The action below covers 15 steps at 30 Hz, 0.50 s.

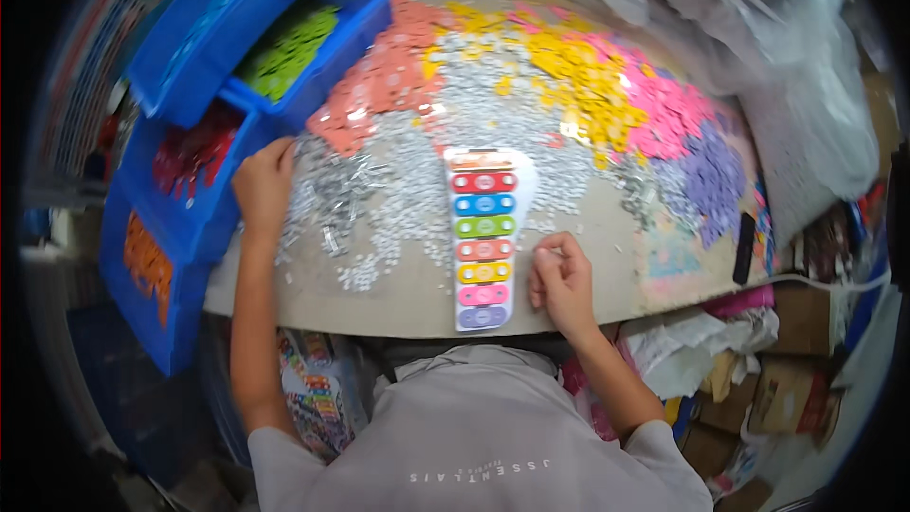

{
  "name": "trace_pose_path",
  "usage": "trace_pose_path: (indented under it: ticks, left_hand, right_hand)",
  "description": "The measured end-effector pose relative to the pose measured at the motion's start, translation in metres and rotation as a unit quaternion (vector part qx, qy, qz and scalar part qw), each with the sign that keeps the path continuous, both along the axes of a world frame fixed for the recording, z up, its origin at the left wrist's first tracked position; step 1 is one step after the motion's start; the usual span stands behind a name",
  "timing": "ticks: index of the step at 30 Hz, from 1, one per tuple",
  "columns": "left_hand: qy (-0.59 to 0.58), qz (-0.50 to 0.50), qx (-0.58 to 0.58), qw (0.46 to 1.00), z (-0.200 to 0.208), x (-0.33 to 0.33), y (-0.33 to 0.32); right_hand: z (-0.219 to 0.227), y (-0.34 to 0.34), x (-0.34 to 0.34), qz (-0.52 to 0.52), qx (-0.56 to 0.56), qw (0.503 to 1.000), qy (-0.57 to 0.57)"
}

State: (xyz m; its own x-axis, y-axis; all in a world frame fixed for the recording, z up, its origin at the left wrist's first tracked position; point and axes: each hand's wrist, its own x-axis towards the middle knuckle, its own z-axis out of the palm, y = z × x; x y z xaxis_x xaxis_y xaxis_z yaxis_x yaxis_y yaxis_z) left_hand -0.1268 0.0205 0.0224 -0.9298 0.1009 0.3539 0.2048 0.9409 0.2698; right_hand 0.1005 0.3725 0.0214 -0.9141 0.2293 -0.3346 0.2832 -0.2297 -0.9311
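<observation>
A toy xylophone (pixel 484 246) lies upright in front of me near the table's front edge. It has a white tapering base and a row of bars: orange at the far end, then red, blue, green, coral, yellow, pink and purple. To its right my right hand (pixel 561 280) rests over the table, apart from it, fingers curled in; anything inside them is hidden. My left hand (pixel 261 185) is at the left, beside the blue bin of red pieces (pixel 196 150) and the silver strips (pixel 341 194). Its fingers are bent together, and what they hold, if anything, cannot be made out.
Small white-grey pieces (pixel 408 171) spread across the table, with coral (pixel 389 71), yellow (pixel 592 85), pink (pixel 664 109) and purple bars (pixel 711 180) heaped behind. Blue bins (pixel 216 204) at left hold green (pixel 289 52) and orange pieces (pixel 149 256). Plastic sheeting (pixel 796 85) hangs at right.
</observation>
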Motion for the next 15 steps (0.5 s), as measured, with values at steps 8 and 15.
trace_pose_path:
  ticks: [8,15]
  left_hand:
    - [-0.069,0.017,-0.039,0.997,-0.004,0.0,-0.001]
    - [-0.064,-0.005,0.097,0.993,0.023,0.032,0.028]
  right_hand:
    - [0.023,0.092,-0.043,-0.117,0.605,0.777,0.127]
    - [0.019,0.172,-0.053,-0.076,0.704,0.703,0.069]
